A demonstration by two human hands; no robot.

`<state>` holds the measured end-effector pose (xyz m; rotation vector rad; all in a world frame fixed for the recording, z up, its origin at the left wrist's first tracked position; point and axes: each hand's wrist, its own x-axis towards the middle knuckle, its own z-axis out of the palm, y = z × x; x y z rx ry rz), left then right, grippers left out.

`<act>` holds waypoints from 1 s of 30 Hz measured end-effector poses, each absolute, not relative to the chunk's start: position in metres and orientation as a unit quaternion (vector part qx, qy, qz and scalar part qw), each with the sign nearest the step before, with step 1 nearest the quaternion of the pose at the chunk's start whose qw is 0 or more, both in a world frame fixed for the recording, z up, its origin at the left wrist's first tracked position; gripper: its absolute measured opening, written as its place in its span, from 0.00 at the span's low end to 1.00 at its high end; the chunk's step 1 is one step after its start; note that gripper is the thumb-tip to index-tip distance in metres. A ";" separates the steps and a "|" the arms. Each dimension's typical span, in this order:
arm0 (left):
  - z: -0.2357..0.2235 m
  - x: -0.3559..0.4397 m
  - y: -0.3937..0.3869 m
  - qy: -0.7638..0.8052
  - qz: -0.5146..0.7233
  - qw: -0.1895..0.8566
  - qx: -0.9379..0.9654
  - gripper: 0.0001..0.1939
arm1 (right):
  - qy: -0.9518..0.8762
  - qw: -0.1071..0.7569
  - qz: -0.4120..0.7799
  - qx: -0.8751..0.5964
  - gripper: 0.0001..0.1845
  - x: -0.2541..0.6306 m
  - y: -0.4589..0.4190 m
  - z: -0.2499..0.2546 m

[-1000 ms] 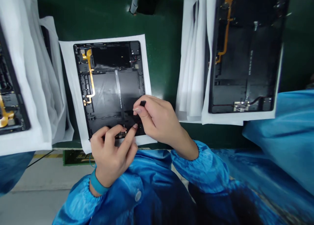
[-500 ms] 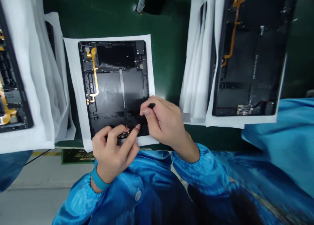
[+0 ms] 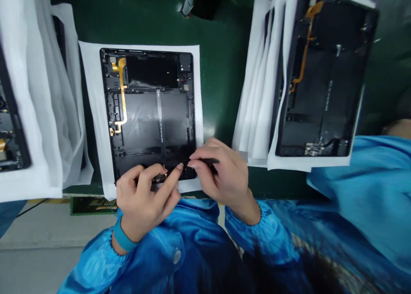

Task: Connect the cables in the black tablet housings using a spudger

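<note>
Where our tablet (image 3: pixel 144 114) sits: bottom edge under left hand (image 3: pixel 148 200), fingers apart
Right hand (image 3: pixel 223 172): pinching dark stick (image 3: pixel 210 160), by tablet's lower-right corner

The head camera looks steeply down — bench (image 3: pixel 221 71) near.

Left hand (image 3: pixel 148 196) arches palm-down; right hand (image 3: pixel 222 170) (just beside it) pinches.
</note>
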<state>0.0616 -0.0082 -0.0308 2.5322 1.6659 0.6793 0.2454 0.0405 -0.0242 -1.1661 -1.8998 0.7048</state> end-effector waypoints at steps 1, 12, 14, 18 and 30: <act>-0.031 0.061 -0.008 0.536 0.219 0.018 0.815 0.24 | -0.748 0.392 0.277 -0.458 0.04 0.246 0.039 -0.025; -0.034 0.060 -0.010 0.536 0.212 0.025 0.817 0.26 | -0.759 0.398 0.191 -0.479 0.10 0.249 0.028 -0.029; -0.034 0.060 -0.010 0.539 0.213 0.025 0.814 0.26 | -0.748 0.400 0.200 -0.491 0.10 0.248 0.027 -0.029; -0.034 0.061 -0.011 0.540 0.216 0.021 0.813 0.26 | -0.697 0.430 0.258 -0.513 0.09 0.250 0.026 -0.032; -0.041 0.057 -0.012 0.519 0.258 -0.079 0.811 0.24 | -0.636 0.399 0.416 -0.513 0.04 0.230 0.030 -0.016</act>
